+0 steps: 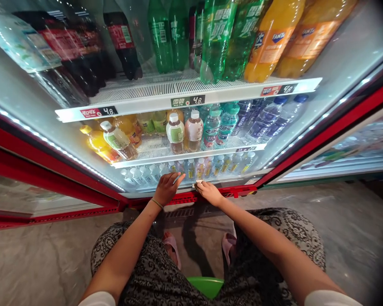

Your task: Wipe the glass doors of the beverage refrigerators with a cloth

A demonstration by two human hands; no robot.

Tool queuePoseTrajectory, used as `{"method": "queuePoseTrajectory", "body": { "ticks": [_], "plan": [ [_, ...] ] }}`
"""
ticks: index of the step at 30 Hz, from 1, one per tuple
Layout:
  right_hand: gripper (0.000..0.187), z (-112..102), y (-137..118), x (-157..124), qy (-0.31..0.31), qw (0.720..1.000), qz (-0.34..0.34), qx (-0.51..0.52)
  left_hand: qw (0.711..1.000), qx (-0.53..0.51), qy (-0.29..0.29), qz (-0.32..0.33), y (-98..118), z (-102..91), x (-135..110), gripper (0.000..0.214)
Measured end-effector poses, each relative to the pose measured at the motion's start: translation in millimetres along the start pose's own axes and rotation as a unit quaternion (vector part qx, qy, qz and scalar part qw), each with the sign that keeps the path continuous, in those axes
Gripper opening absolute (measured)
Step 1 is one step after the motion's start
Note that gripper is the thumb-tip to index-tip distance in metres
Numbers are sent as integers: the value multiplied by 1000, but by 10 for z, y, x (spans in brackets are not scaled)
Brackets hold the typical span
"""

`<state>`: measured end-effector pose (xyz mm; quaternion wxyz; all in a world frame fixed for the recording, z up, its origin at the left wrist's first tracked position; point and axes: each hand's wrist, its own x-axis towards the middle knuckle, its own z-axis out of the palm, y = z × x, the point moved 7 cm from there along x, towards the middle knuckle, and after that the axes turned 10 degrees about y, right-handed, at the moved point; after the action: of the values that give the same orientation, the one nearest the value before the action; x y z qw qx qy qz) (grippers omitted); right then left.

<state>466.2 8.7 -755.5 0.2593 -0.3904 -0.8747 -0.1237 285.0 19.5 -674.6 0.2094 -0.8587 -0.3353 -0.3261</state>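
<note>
My left hand (167,188) hovers at the front of the lowest fridge shelf, its fingers stretched out and holding nothing. To its right, my right hand (208,192) has its fingers bent around a small white piece (198,182) at the red bottom edge (217,192) of the fridge; what the piece is, I cannot make out. Just behind both hands stands a row of small clear bottles (200,168), some with yellow lettering. The fingers of my left hand partly cover several of them.
A middle shelf (191,157) holds tea, juice and water bottles. Above it, the upper shelf (147,104) carries cola, green soda and orange Fanta bottles (270,40). Red door frames (57,178) flank the opening. Between my legs is a green seat or tub (207,285).
</note>
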Motion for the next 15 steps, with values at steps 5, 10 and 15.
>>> {"method": "queuePoseTrajectory", "body": {
  "ticks": [5,10,15],
  "plan": [
    [37,-48,362,-420,-25,999,45,3,999,-40,-18,28,178,122,138,53],
    [32,-501,997,-824,21,968,249,31,994,-99,-9,51,430,232,386,58],
    [29,-1094,1918,-1608,211,807,550,29,988,-134,0,82,735,399,581,65]
  ]
}}
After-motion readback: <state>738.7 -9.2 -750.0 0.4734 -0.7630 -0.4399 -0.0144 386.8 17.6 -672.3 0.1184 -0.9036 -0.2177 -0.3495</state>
